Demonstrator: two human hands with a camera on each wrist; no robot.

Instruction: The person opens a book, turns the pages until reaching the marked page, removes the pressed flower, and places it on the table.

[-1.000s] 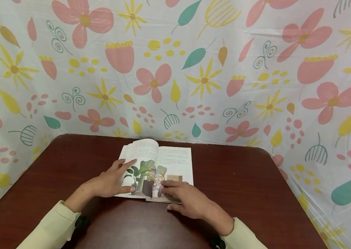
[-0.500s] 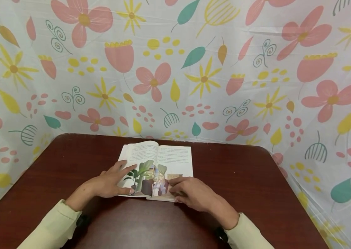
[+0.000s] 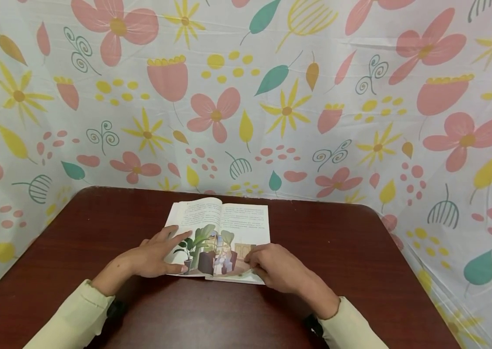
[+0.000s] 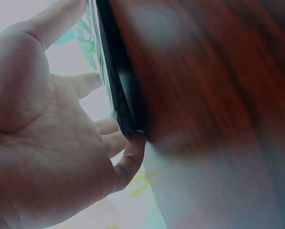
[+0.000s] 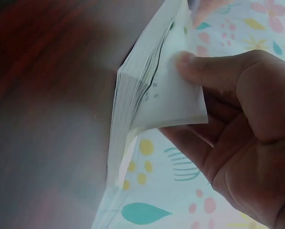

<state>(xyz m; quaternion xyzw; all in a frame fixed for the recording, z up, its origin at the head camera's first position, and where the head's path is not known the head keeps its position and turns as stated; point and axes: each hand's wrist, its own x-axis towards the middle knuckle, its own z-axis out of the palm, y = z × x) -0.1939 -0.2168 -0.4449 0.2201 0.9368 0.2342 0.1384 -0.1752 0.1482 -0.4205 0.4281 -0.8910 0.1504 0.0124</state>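
An open book (image 3: 245, 218) lies on the table, with printed text above and a colour picture of a plant and a seated figure across both pages. My left hand (image 3: 152, 257) rests spread on the left page, thumb near the lower edge; in the left wrist view the little finger of this hand (image 4: 51, 138) touches the book's corner. At the lower right corner, my right hand (image 3: 283, 269) pinches a page. The right wrist view has that page (image 5: 168, 102) bent up between the thumb and fingers of the right hand (image 5: 247, 119), away from the page block (image 5: 132, 90).
The book stands near the back of a dark reddish-brown table (image 3: 324, 232) with rounded far corners. Behind and at both sides hangs a white curtain (image 3: 246, 72) printed with flowers and leaves.
My right hand has slid rightward from the picture to the right page's lower corner, its fingers drawing together on a page. The left page lies flatter than a second ago; the left hand barely moved.
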